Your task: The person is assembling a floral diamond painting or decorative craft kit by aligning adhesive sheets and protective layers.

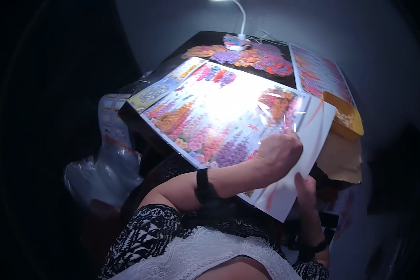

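A large glossy sheet [247, 123] printed with colourful flowers lies tilted across the dark table and over my lap, its middle washed out by glare. Along its right side runs a plain white strip [308, 144] with faint pink marks. My left hand [280, 149] rests on the sheet's right part, fingers curled closed; whatever they pinch is hidden. At the lower right edge my right hand [306, 186] grips the sheet, its thumb showing on top and the other fingers out of sight underneath. A dark band circles each wrist.
A white lamp [240, 42] stands at the back beside a pile of colourful flower pieces [247, 58]. Another flower sheet [319, 70] lies at the back right. A yellow tray [357, 122] with pale scraps sits above brown cardboard [343, 158]. Clear plastic wrapping [102, 175] hangs at left.
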A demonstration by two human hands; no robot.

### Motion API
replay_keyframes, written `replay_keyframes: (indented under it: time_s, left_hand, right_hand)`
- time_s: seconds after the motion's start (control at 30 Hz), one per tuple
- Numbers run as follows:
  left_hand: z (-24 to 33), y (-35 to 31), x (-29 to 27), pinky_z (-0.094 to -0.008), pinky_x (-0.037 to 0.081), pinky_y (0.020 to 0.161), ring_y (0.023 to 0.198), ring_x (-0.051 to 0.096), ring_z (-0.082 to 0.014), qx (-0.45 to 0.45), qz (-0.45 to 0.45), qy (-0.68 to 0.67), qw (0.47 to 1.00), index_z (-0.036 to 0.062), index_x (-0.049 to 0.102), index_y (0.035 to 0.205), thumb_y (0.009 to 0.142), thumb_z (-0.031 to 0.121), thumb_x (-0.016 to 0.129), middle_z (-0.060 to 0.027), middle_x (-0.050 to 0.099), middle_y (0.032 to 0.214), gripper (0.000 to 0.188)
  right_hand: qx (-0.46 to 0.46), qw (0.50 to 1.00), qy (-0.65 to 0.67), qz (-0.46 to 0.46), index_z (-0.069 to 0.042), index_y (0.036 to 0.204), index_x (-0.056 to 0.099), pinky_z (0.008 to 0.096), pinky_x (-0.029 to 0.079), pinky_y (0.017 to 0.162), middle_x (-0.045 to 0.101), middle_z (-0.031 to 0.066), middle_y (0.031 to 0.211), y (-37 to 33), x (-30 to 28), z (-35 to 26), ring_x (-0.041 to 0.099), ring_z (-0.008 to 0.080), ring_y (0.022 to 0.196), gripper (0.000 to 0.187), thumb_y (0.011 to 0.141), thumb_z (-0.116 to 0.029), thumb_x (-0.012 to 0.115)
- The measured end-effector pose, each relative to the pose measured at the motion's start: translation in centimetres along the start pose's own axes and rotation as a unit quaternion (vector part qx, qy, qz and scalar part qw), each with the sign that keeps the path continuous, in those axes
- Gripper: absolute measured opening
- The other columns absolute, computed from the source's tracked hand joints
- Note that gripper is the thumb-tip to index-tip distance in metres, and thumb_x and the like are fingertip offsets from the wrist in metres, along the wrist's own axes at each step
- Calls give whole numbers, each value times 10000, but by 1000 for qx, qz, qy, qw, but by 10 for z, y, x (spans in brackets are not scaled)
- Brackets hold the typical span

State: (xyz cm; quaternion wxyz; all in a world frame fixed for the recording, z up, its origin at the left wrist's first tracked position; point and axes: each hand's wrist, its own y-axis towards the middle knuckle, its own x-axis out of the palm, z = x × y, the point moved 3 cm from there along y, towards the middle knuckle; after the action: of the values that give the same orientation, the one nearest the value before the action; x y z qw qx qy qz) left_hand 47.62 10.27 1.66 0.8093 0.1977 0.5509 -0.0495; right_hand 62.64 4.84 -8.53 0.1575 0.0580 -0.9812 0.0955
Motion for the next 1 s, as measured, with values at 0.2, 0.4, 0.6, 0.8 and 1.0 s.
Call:
replay_keyframes:
  time_s: [0.2, 0.4, 0.6, 0.8, 1.0]
  left_hand:
    - [13, -11, -18, -347, 513, 434, 526, 667, -276, 49, 58, 31, 997, -202, 527, 966, 754, 47, 575, -168, 608, 559, 330]
    - [20, -12, -28, -316, 510, 430, 524, 666, -239, 103, 75, 49, 991, -247, 517, 1079, 725, 34, 594, -164, 629, 600, 459]
    - [24, -12, -37, -301, 508, 432, 515, 660, -195, 120, 89, 68, 986, -230, 531, 1104, 742, 45, 582, -157, 648, 631, 457]
    - [32, -13, -32, -281, 494, 420, 507, 650, -169, 91, 84, 65, 990, -197, 547, 1120, 796, 80, 546, -126, 650, 626, 427]
    - [36, -17, -27, -285, 482, 414, 487, 633, -148, 100, 99, 61, 988, -194, 544, 1126, 805, 78, 535, -90, 642, 606, 422]
  right_hand:
    - [-2, 999, -34, 16, 63, 1056, 570, 273, 481, 691, 637, 74, 887, -9, 11, -3, 593, 117, 749, 291, 975, -211, 512]
    - [8, 999, -44, -7, 57, 1064, 570, 276, 481, 686, 635, 71, 887, -11, 18, -5, 593, 108, 753, 302, 989, -226, 496]
    - [-18, 994, 80, -68, 50, 1175, 536, 304, 493, 832, 634, 86, 1034, -7, 52, -13, 616, 155, 939, 309, 983, -189, 497]
    - [-45, 982, 119, -138, -47, 1471, 184, 390, 329, 1090, 317, 111, 1457, -4, 58, -5, 363, 233, 1331, 631, 966, -221, 520]
    - [-97, 989, -76, -82, -47, 1440, 260, 318, 457, 949, 457, 117, 1338, 4, 32, 9, 522, 185, 1174, 603, 952, -275, 530]
